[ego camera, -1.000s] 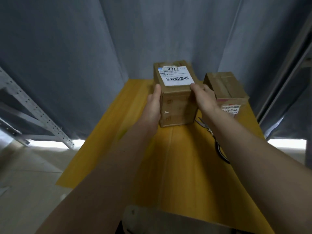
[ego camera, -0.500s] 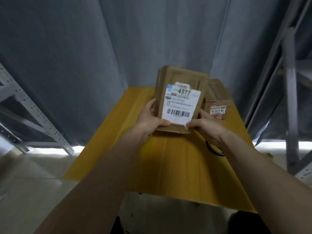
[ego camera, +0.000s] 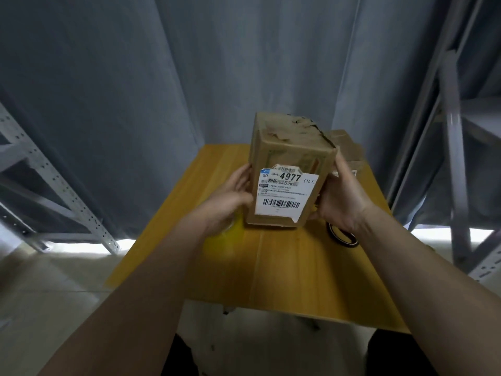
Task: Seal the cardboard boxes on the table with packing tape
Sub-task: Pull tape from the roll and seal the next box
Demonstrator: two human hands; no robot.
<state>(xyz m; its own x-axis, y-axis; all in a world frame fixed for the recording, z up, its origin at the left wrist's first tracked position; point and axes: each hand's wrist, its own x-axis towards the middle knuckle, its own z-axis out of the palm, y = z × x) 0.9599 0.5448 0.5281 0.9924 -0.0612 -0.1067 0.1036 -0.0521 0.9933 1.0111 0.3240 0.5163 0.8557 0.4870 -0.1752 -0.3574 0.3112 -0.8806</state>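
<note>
Two hands grip box [ego camera: 287,169] | left hand [ego camera: 233,194] | right hand [ego camera: 341,199] | box between palms

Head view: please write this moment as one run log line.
labelled box: label faces camera, torn flap on top | left hand: grips left side | right hand: grips right side | tape roll: on table

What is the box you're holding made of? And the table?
The box looks like brown cardboard, matte, with a torn, papery top and a glossy white paper label. The table looks like smooth yellowish wood or wood laminate, judging by faint grain lines.
</note>
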